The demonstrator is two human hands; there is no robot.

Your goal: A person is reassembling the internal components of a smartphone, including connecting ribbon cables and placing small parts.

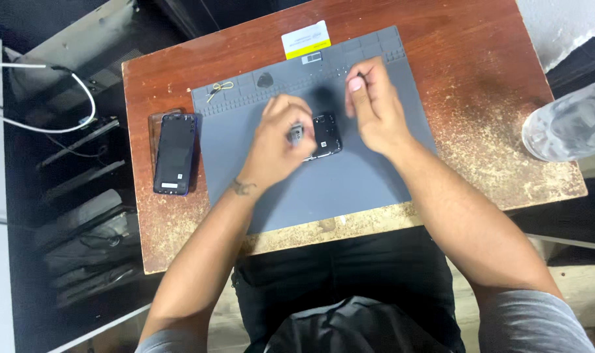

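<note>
We see the left hand (278, 140) curled over the middle of the grey mat (350, 189), its fingers drawn in close and pinching a small grey part (297, 133) at the left edge of an opened phone body (326, 136). The phone body lies flat on the mat between both hands. The right hand (376, 108) hovers just to its right, fingers bent and close together with the thumb up; we cannot tell whether it grips anything. A dark phone back cover (175, 153) lies on the wooden table (493, 98), left of the mat.
</note>
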